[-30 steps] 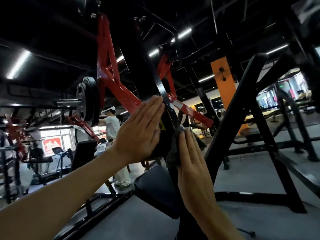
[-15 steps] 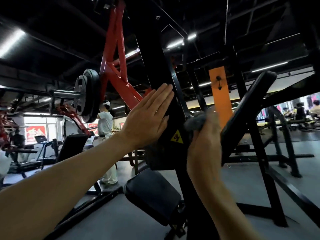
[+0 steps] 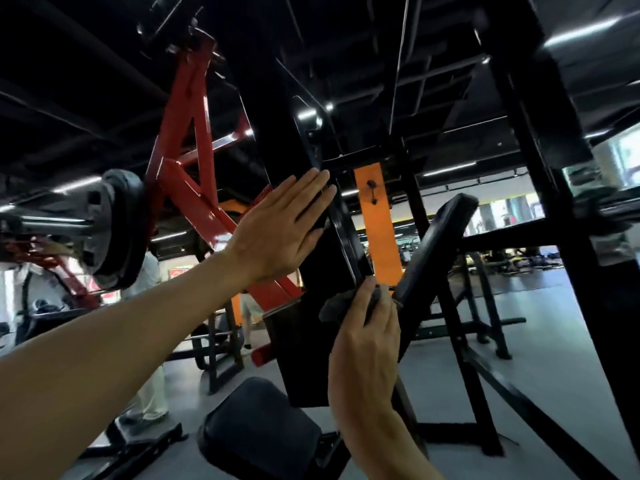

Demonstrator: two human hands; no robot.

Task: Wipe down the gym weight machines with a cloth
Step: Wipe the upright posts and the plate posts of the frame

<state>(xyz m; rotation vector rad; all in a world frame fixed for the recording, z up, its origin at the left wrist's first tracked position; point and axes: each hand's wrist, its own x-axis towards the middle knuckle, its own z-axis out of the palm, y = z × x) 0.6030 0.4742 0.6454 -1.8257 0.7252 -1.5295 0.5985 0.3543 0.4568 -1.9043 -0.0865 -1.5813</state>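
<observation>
A black upright post (image 3: pixel 277 133) of the weight machine rises in front of me, with a black back pad (image 3: pixel 304 358) fixed lower down. My left hand (image 3: pixel 277 230) lies flat with straight fingers against the left side of the post. My right hand (image 3: pixel 367 344) presses a dark grey cloth (image 3: pixel 341 304) against the post's right edge, fingers pointing up over the cloth. The cloth is mostly hidden under the fingers.
A red lever arm (image 3: pixel 187 174) with a black weight plate (image 3: pixel 117 230) hangs at left. A black seat pad (image 3: pixel 256 431) sits below. An angled black pad (image 3: pixel 433 254) and black frame bars (image 3: pixel 540 202) stand at right. A person (image 3: pixel 149 341) in light clothes stands behind at left. An orange pillar (image 3: pixel 377 223) is behind.
My right hand with the cloth rose along the post's edge, then came back down. My left hand stayed flat on the post. My view tilted upward.
</observation>
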